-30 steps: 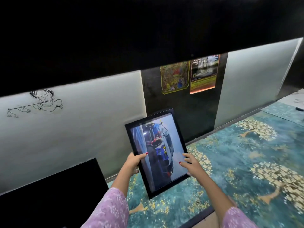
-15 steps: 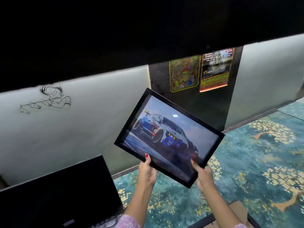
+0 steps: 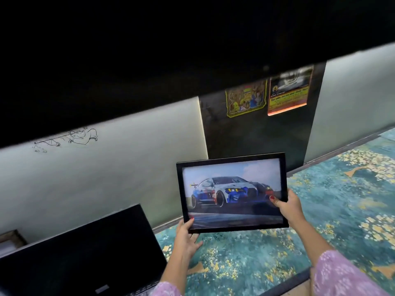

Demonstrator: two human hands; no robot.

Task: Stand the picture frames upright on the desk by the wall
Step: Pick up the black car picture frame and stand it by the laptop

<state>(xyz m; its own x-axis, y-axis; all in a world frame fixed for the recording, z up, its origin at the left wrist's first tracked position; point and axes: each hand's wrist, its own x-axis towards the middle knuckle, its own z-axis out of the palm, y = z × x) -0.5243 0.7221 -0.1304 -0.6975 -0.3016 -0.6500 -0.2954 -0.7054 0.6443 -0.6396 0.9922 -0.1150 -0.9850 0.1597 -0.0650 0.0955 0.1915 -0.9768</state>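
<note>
A black picture frame [image 3: 232, 191] with a photo of a blue and white racing car is held landscape, nearly level, in front of the wall [image 3: 106, 171]. My left hand [image 3: 187, 233] grips its lower left corner, thumb on the front. My right hand [image 3: 287, 205] grips its right edge, thumb on the glass. The frame hangs in the air above the desk [image 3: 320, 210], which is covered with a teal cloth patterned with yellow trees. Its lower edge is close to the desk's back edge.
An open black laptop [image 3: 85, 253] stands on the desk at the left, its screen dark. A dark wall panel [image 3: 256, 135] behind the frame carries two posters [image 3: 245, 99]. A line drawing [image 3: 70, 137] marks the pale wall. A dark shelf overhangs the top.
The frame was turned from portrait through a tilt to landscape and level. It moved right and lower, toward the wall base. My right hand shifted from the bottom edge to the right edge.
</note>
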